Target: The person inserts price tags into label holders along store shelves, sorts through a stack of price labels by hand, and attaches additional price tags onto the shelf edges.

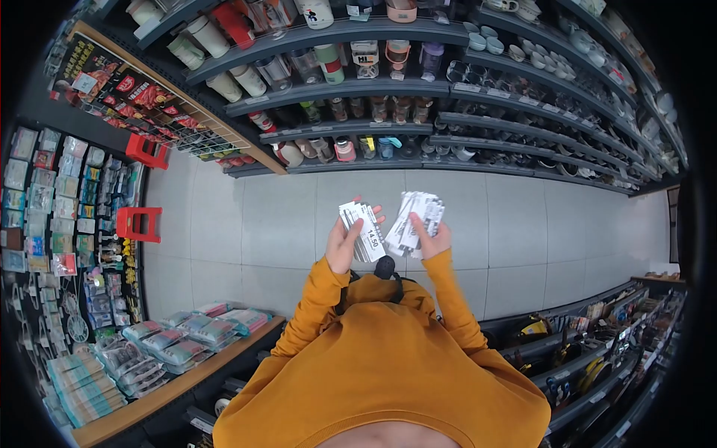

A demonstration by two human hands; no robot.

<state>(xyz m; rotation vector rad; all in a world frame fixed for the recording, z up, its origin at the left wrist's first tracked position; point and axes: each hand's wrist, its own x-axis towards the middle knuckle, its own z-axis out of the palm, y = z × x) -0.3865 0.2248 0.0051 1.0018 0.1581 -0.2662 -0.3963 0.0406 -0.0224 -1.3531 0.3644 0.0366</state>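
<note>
My left hand (pixel 343 243) is closed around a fanned stack of white price tags (pixel 366 231), thumb on top. The front tag reads 14.50. Another loose fan of white price tags (pixel 408 228) is pinched in my right hand (pixel 433 237), with the thumb across it. Both stacks are held in front of my body above the floor, close together with a narrow gap between them. A small dark round object (pixel 385 267) lies just below the hands, against my orange sweatshirt (pixel 381 358).
Ahead, dark shelves (pixel 328 93) hold cups, bottles and bowls. Red stools (pixel 140 224) stand left, near hanging packaged goods (pixel 56 194). Packets lie on a wood-edged display (pixel 179 373) at lower left. More racks (pixel 582 366) flank me at lower right. Grey tiles (pixel 523 224) cover the aisle.
</note>
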